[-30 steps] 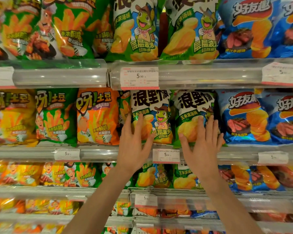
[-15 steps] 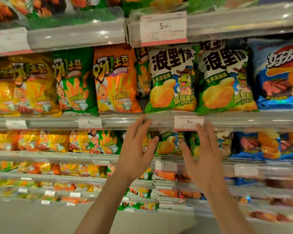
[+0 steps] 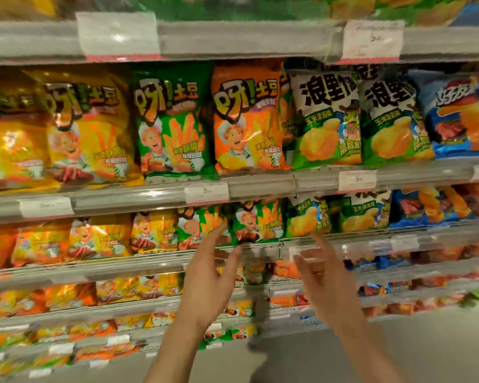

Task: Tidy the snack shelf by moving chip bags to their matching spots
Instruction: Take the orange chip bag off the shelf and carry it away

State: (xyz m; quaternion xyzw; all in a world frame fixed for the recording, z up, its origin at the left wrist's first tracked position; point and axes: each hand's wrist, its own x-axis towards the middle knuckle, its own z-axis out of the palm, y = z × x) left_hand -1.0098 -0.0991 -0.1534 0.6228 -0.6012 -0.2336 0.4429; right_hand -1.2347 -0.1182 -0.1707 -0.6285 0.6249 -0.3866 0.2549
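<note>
Left fingers (image 3: 224, 230): spread wide and holding nothing. The tips are up in front of the small green bags on the lower shelf.
Right fingers (image 3: 320, 241): also loose and spread, with nothing in them. They point up at the shelf rail (image 3: 260, 244).
Left hand (image 3: 208, 283): palm turned toward the right hand, with a gap between them, like hands ready to catch a ball.
Right hand (image 3: 329, 286): just beside the left one, near the shelf. The picture is smeared here, so I cannot tell if it touches the rail.
Odd bag out: the orange bag (image 3: 246, 117) stands on the shelf above the hands. It sits between a green fry bag (image 3: 172, 125) and the frog bags (image 3: 327, 120). It looks like the one in the wrong spot, but that is my guess.
Other orange bags: I can see orange ones on the lower left shelves (image 3: 0, 244), so that may be its home.
How to do it well: lift both hands up to the orange bag and hold it by its two sides.
Grip tip: squeeze softly, because chips break and the bag is full of air.
Pull tip: slide it straight out so the bags next to it do not tip over.
Watch out: the bags are slippery and shiny.
</note>
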